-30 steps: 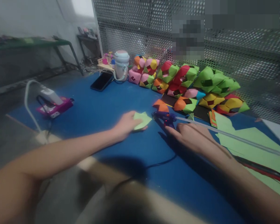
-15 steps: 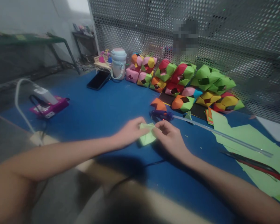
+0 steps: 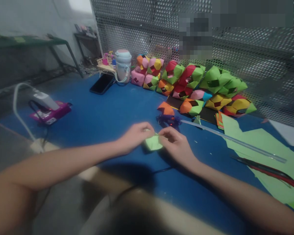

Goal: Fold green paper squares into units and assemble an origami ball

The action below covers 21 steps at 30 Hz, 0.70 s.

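A small folded piece of light green paper is between my two hands, low over the blue table. My left hand pinches its upper left edge between thumb and fingers. From the right, my right hand grips the paper's other edge. Just beyond them lies a dark blue glue gun with a small red light and a long clear glue stick sticking out to the right. Slight blur hides the exact folds.
Colourful folded paper shapes are stacked along the perforated metal panel. To the right, black-and-red scissors lie on green paper sheets. At the left are a phone, a bottle and a purple power strip.
The green paper has tilted and sits slightly lower between my hands. My left fingers have shifted toward its top edge, closer to my right fingers.
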{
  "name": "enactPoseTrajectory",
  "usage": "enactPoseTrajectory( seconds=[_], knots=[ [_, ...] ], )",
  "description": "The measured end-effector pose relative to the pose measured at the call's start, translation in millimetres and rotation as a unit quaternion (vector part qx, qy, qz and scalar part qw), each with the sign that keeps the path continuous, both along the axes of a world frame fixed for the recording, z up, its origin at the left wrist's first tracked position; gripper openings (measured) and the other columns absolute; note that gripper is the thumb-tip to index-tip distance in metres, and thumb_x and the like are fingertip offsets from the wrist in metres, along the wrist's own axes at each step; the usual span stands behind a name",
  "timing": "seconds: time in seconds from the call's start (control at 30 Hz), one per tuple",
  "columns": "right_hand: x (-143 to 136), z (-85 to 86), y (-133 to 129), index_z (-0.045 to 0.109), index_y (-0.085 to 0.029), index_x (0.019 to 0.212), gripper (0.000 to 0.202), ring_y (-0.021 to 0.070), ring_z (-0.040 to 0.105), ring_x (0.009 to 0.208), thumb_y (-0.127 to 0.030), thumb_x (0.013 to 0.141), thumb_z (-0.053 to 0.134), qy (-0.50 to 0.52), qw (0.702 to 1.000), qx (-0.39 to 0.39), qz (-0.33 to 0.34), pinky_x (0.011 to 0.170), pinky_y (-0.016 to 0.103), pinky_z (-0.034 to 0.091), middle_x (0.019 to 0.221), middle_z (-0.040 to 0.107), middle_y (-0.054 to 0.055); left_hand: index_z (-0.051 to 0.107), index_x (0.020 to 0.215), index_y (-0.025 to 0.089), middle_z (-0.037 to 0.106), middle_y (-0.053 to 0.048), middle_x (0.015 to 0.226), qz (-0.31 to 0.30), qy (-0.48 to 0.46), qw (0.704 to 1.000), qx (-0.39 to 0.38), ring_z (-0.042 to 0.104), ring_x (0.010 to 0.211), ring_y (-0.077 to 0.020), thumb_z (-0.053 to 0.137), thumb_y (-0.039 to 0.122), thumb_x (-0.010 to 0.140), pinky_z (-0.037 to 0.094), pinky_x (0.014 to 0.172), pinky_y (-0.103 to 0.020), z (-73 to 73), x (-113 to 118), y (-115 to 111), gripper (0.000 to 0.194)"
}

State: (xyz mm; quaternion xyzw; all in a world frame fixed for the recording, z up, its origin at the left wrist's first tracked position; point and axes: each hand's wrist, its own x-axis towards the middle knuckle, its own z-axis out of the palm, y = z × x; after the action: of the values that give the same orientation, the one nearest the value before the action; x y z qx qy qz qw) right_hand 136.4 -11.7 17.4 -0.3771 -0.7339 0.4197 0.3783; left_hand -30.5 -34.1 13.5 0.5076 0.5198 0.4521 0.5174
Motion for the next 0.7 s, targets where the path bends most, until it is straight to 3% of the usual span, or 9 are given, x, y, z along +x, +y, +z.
enactPoseTrajectory(
  seconds=[0.27,0.37,0.53,0.7],
  knots=[
    [5.1,-5.2,2.3,0.061,-0.019,0.070,0.011,0.0106,0.052,0.057,-0.021,0.076,0.053,-0.047,0.995,0.085,0.012,0.055,0.023,0.041,0.062,0.060,-0.002,0.059,0.068,0.014,0.053,0.002,0.063,-0.029,-0.105,0.991,-0.077,0.048,0.059,-0.0087,0.063,0.026,0.066,0.036,0.056,-0.022,1.6,1.2,1.2,0.012],
    [5.8,-5.2,1.4,0.063,-0.019,0.073,0.013,0.0116,0.054,0.059,-0.021,0.078,0.052,-0.063,0.994,0.090,0.016,0.057,0.024,0.042,0.065,0.062,-0.001,0.062,0.071,0.014,0.057,0.001,0.065,-0.035,-0.049,0.997,-0.053,0.049,0.061,-0.0098,0.065,0.028,0.066,0.038,0.057,-0.022,1.1,-0.6,1.1,0.015],
    [5.5,-3.6,0.4,0.064,-0.019,0.087,0.019,0.0123,0.054,0.058,-0.034,0.083,0.052,-0.058,0.998,0.015,0.006,0.053,0.024,0.042,0.071,0.064,0.001,0.063,0.074,0.016,0.057,0.003,0.063,-0.023,0.071,0.997,0.002,0.049,0.060,-0.0103,0.062,0.029,0.070,0.037,0.055,-0.021,3.3,-4.1,-0.5,0.013],
    [3.3,-5.3,-0.5,0.059,-0.018,0.072,0.019,0.0112,0.049,0.055,-0.034,0.082,0.055,-0.084,0.995,0.059,0.013,0.052,0.023,0.038,0.062,0.058,-0.001,0.063,0.069,0.016,0.053,0.004,0.059,-0.032,0.159,0.986,0.041,0.045,0.058,-0.0096,0.058,0.028,0.072,0.035,0.054,-0.021,9.0,-4.1,-2.6,0.013]
  ],
)
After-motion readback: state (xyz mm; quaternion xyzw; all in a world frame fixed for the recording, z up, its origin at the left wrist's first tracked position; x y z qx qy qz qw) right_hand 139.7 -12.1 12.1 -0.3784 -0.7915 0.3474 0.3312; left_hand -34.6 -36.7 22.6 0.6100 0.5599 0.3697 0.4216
